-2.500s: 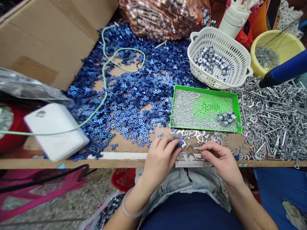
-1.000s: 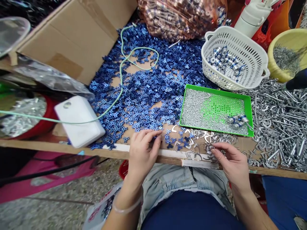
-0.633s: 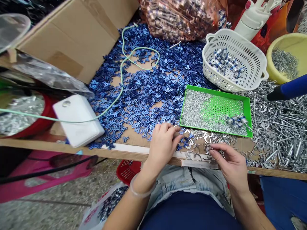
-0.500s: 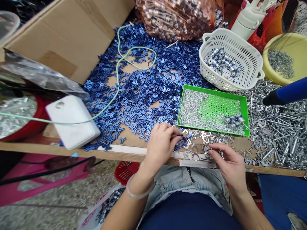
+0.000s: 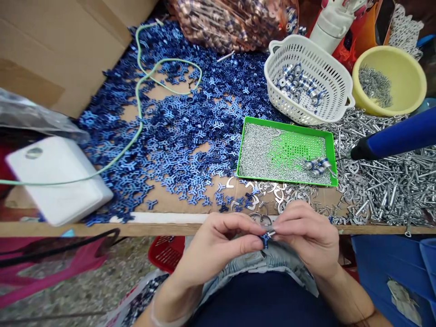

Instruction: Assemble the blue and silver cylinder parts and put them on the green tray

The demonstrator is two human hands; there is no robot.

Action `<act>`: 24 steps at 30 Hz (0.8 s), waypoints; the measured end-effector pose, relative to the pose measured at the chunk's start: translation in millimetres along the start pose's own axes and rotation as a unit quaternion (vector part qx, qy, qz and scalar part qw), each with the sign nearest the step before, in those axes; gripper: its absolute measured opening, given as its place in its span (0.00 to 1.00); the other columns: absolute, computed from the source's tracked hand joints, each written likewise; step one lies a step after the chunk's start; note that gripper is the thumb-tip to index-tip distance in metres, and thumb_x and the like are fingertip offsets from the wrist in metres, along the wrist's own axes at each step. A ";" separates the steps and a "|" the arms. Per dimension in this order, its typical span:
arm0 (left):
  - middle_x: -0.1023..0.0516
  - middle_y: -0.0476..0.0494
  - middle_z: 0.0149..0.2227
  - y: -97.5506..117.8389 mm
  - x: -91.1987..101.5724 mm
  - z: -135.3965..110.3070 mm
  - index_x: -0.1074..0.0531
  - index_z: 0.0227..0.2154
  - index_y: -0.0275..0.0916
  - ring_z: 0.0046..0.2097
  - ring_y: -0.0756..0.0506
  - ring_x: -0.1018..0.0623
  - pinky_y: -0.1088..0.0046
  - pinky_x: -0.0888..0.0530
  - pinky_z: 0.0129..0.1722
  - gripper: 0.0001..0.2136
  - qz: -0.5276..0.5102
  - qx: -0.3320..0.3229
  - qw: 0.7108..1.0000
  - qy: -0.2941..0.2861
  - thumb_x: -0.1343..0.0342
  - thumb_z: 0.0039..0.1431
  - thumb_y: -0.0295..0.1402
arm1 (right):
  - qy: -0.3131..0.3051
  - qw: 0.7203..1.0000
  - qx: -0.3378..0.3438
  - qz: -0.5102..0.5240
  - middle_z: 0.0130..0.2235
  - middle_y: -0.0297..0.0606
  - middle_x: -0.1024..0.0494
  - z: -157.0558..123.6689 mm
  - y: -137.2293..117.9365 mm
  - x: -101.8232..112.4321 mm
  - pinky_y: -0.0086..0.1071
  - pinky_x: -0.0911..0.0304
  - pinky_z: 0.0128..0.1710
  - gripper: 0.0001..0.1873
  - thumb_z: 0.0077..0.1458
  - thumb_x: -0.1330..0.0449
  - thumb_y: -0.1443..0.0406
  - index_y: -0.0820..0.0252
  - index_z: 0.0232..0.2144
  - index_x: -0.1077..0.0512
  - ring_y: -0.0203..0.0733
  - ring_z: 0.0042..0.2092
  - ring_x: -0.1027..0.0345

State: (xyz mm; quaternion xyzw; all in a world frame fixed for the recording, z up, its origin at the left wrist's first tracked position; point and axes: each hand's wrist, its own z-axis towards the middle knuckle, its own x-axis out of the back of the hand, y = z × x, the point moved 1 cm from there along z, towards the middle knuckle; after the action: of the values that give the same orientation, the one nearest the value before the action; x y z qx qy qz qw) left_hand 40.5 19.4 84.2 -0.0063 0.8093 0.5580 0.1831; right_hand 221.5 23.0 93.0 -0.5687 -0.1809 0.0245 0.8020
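Observation:
Between finger and thumb, my left hand pinches a small blue three-armed metal piece. My right hand meets it from the right, its fingers closed on a small silvery metal part that touches the blue piece; the fingers hide most of this part. Both hands are just in front of the table's edge. Beyond them lie loose silvery C-shaped pieces and a few blue ones. A green tray full of tiny silvery pins sits behind these, with several blue-banded cylinders in its right corner.
Blue three-armed pieces spread over the table. A white basket holds cylinders beside a yellow bowl. A blue-handled tool juts in above a pile of silvery rods. A pale green cord crosses to a white box.
Both hands have left the loose pieces and come together at the table's front edge, now holding the blue piece and the silvery part against each other. The camera view has shifted.

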 end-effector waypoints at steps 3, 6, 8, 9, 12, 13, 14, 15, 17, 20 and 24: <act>0.20 0.46 0.24 -0.2 0.3 1.7 0.20 0.24 0.42 0.26 0.48 0.22 0.75 0.24 0.25 0.04 -0.024 0.012 1.000 -0.007 0.33 0.42 0.28 | -0.009 1.000 -0.007 0.025 0.32 0.31 0.22 0.1 6.5 -0.4 0.34 0.36 0.35 0.16 0.49 0.37 0.74 0.48 0.38 0.24 0.36 0.33 0.31; 0.20 0.46 0.24 -2.6 0.1 1.8 0.19 0.25 0.42 0.25 0.49 0.23 0.77 0.25 0.24 0.05 -0.041 0.011 0.999 -0.016 0.34 0.43 0.26 | -0.026 0.996 -0.055 0.067 0.32 0.31 0.22 -1.9 12.8 -1.8 0.33 0.37 0.37 0.13 0.50 0.37 0.70 0.48 0.38 0.24 0.35 0.34 0.31; 0.20 0.46 0.24 -5.3 -1.0 1.6 0.20 0.25 0.43 0.26 0.49 0.23 0.77 0.25 0.25 0.05 -0.037 -0.026 0.999 0.007 0.35 0.44 0.25 | -0.013 0.989 -0.111 0.095 0.35 0.32 0.23 -4.8 15.3 -4.4 0.33 0.37 0.39 0.14 0.50 0.36 0.65 0.47 0.41 0.26 0.36 0.37 0.32; 0.21 0.47 0.24 -7.0 -1.9 1.3 0.20 0.25 0.42 0.27 0.49 0.23 0.77 0.25 0.26 0.06 -0.025 -0.059 0.997 0.030 0.35 0.44 0.24 | -0.002 0.985 -0.139 0.105 0.35 0.32 0.25 -6.7 15.9 -6.6 0.32 0.37 0.39 0.13 0.50 0.36 0.63 0.48 0.41 0.27 0.36 0.37 0.33; 0.22 0.49 0.25 -12.1 -5.6 0.0 0.22 0.25 0.41 0.29 0.50 0.24 0.76 0.27 0.29 0.08 0.051 -0.184 0.978 0.090 0.35 0.44 0.22 | 0.007 0.972 -0.199 0.127 0.30 0.31 0.30 -12.6 15.6 -15.6 0.29 0.39 0.34 0.08 0.52 0.39 0.58 0.53 0.34 0.28 0.34 0.33 0.37; 0.23 0.49 0.25 -13.7 -6.5 -0.6 0.23 0.25 0.41 0.29 0.50 0.24 0.75 0.27 0.30 0.08 0.081 -0.218 0.968 0.094 0.35 0.44 0.21 | 0.000 0.968 -0.211 0.133 0.28 0.31 0.31 -14.0 15.2 -18.1 0.28 0.40 0.32 0.08 0.54 0.40 0.57 0.55 0.31 0.29 0.34 0.31 0.38; 0.23 0.49 0.25 -15.1 -6.8 -1.1 0.24 0.26 0.40 0.29 0.50 0.25 0.75 0.28 0.31 0.08 0.108 -0.243 0.960 0.089 0.35 0.45 0.21 | -0.009 0.966 -0.220 0.136 0.27 0.31 0.33 -14.8 14.6 -19.7 0.28 0.41 0.32 0.10 0.55 0.42 0.57 0.56 0.29 0.30 0.33 0.31 0.39; 0.24 0.49 0.25 -16.2 -6.4 -1.7 0.24 0.25 0.40 0.29 0.50 0.25 0.75 0.28 0.31 0.07 0.128 -0.256 0.955 0.076 0.35 0.45 0.22 | -0.021 0.965 -0.225 0.133 0.27 0.31 0.33 -14.9 13.9 -20.0 0.28 0.42 0.31 0.11 0.56 0.43 0.56 0.57 0.29 0.31 0.33 0.30 0.39; 0.26 0.49 0.26 -17.3 -2.8 -2.4 0.25 0.25 0.39 0.30 0.50 0.26 0.75 0.29 0.30 0.05 0.142 -0.247 0.958 0.041 0.34 0.45 0.26 | -0.056 0.967 -0.220 0.113 0.26 0.31 0.34 -13.2 11.9 -16.6 0.28 0.43 0.30 0.12 0.56 0.44 0.57 0.58 0.27 0.31 0.33 0.30 0.40; 0.29 0.47 0.30 -16.2 5.6 -2.6 0.24 0.31 0.41 0.32 0.49 0.28 0.76 0.30 0.28 0.10 0.147 -0.206 0.967 -0.007 0.33 0.43 0.33 | -0.147 0.966 -0.199 0.069 0.24 0.30 0.33 -8.7 7.0 -6.4 0.27 0.45 0.29 0.11 0.55 0.42 0.59 0.59 0.25 0.30 0.32 0.28 0.40; 0.29 0.47 0.34 -13.8 10.3 -3.1 0.23 0.37 0.47 0.37 0.48 0.28 0.73 0.29 0.34 0.14 0.232 -0.230 0.939 -0.110 0.34 0.44 0.31 | -0.235 0.951 -0.190 0.058 0.22 0.29 0.33 -5.3 3.8 0.6 0.27 0.44 0.30 0.13 0.54 0.41 0.59 0.60 0.23 0.29 0.32 0.28 0.39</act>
State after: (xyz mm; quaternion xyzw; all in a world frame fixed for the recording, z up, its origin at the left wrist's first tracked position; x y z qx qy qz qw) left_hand 33.0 13.4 69.6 0.2012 0.6126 0.7531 0.1304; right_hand 224.4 19.8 88.2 -0.6981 -0.3325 0.1695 0.6110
